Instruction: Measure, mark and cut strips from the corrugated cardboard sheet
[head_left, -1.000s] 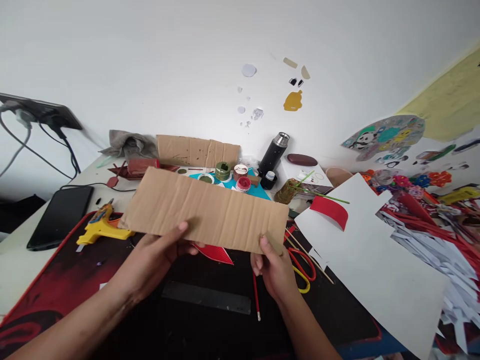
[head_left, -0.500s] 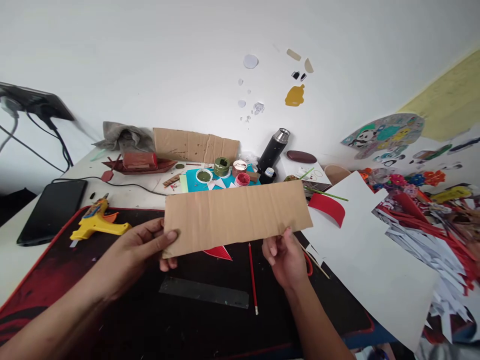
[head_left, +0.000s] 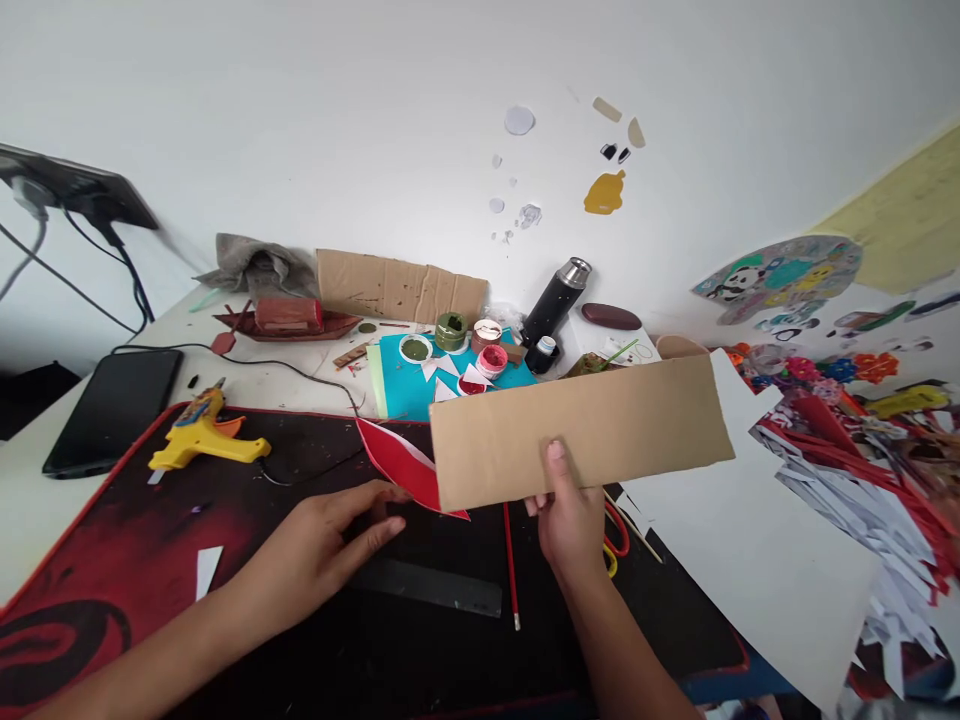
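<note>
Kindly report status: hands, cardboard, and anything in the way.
Right hand holding cardboard strip, raised above mat. Left hand open beside red cutout, contact unclear. Strip hides part of the cutout from view.

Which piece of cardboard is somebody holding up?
The plain cardboard strip, gripped in the right hand. The other piece has dark specks and stands at the back, beside the grey cloth.

Plain tan cardboard (head_left: 630, 425), red-and-white paper piece (head_left: 409, 470), yellow glue gun (head_left: 202, 437)

Matt, smooth cardboard strip (head_left: 645, 420); plastic glue gun (head_left: 193, 442); shiny metal flask cap (head_left: 576, 271).
</note>
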